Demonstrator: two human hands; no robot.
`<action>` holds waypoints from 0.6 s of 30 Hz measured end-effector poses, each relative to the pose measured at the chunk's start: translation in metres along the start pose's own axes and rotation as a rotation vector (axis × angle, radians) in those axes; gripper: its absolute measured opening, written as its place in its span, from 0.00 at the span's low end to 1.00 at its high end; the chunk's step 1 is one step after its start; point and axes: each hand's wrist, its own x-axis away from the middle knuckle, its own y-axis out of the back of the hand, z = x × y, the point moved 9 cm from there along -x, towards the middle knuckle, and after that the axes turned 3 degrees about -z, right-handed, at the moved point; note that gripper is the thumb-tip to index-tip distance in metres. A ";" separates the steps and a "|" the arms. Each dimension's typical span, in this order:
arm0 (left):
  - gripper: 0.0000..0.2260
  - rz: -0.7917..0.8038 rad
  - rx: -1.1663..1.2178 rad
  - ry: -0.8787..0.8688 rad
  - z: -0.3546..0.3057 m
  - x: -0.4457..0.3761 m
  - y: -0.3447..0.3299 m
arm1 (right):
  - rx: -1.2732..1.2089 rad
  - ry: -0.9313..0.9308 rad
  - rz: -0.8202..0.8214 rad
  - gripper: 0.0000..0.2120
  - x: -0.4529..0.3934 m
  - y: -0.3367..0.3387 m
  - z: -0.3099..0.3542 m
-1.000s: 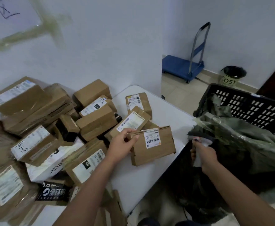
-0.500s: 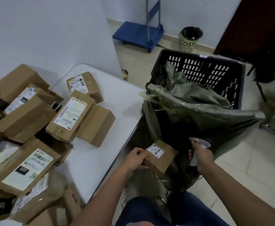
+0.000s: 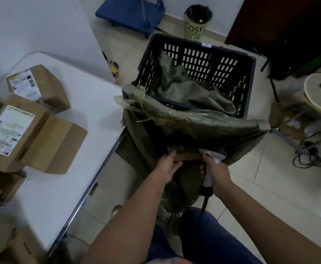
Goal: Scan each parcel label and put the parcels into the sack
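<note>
Left hand (image 3: 166,167) grips the near left end of a brown parcel (image 3: 189,156), fingers curled along its edge, right at the dark mouth of the green sack (image 3: 203,122). The parcel lies flat and level between the two hands, its far side lost in shadow inside the sack opening, and its label does not show from here. Right hand (image 3: 217,171) is wrapped round the handle of a pale scanner (image 3: 213,161), whose head sits just beside the parcel's right end; whether the two touch cannot be told. A dark cable (image 3: 204,201) drops from the base of the scanner handle towards the person's blue trousers (image 3: 203,239).

The sack's far lip is draped over the near rim of a black slotted crate (image 3: 199,60), with more green fabric bunched inside it. To the left stands the white worktop (image 3: 83,115), its edge just beside the sack, carrying more cardboard parcels (image 3: 41,128) with white labels facing up, well apart from the hands. Beyond the crate, on the tiled floor, sit a blue trolley (image 3: 131,12) and a bin (image 3: 196,21) with a black liner.
</note>
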 end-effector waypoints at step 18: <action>0.16 -0.090 -0.121 -0.065 -0.052 0.027 0.112 | 0.121 0.091 0.209 0.10 0.052 -0.092 0.018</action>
